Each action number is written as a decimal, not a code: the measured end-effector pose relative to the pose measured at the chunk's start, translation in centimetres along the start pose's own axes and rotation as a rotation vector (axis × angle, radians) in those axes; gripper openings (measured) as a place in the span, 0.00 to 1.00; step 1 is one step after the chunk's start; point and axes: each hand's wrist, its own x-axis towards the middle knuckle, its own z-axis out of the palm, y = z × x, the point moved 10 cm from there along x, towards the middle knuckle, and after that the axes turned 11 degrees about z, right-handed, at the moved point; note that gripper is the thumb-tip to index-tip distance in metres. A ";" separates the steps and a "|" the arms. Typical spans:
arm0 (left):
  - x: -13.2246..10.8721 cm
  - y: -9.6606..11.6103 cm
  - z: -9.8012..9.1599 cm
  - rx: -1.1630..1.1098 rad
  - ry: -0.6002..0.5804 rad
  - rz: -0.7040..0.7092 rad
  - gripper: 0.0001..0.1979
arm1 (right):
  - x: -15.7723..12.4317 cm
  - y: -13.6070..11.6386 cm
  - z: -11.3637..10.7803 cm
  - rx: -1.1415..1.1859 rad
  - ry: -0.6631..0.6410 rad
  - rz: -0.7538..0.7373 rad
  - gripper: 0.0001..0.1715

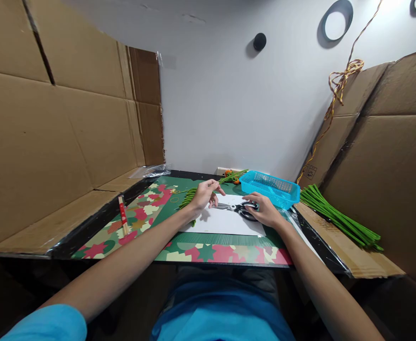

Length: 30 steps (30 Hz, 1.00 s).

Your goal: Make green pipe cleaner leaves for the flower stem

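Observation:
Black-handled scissors [233, 207] lie on a white sheet [225, 222], blades pointing left. My right hand [262, 210] rests at their handles with its fingers curved over them; whether it grips them is hard to tell. Over the left part of the sheet hovers my left hand [206, 194], fingers bent and apart, with nothing visible in it. Just left of that hand lies a row of green pieces [188, 198], partly hidden by the wrist. Orange flowers with green stems [232, 176] sit beyond the sheet, beside a blue basket [271, 188].
Long green stems [339, 215] lie on cardboard at the right. A red-wrapped pair of sticks [123, 213] is on the patterned mat [193, 253] at the left. Clear plastic [154, 171] lies at the back left. Cardboard walls [51, 123] stand on both sides.

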 end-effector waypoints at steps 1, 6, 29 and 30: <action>-0.1 -0.1 0.4 0.005 -0.029 -0.013 0.18 | -0.2 -0.6 -0.9 -0.008 0.108 -0.025 0.12; -0.7 -0.3 2.3 0.040 -0.159 -0.030 0.17 | -2.0 -4.1 -3.6 -0.073 0.512 -0.199 0.07; -0.8 1.5 4.8 0.083 -0.335 0.089 0.16 | -0.3 -2.5 -2.5 0.007 0.335 0.000 0.16; -1.0 1.6 4.9 0.086 -0.345 0.092 0.15 | -0.2 -2.2 -2.7 0.070 0.333 0.032 0.17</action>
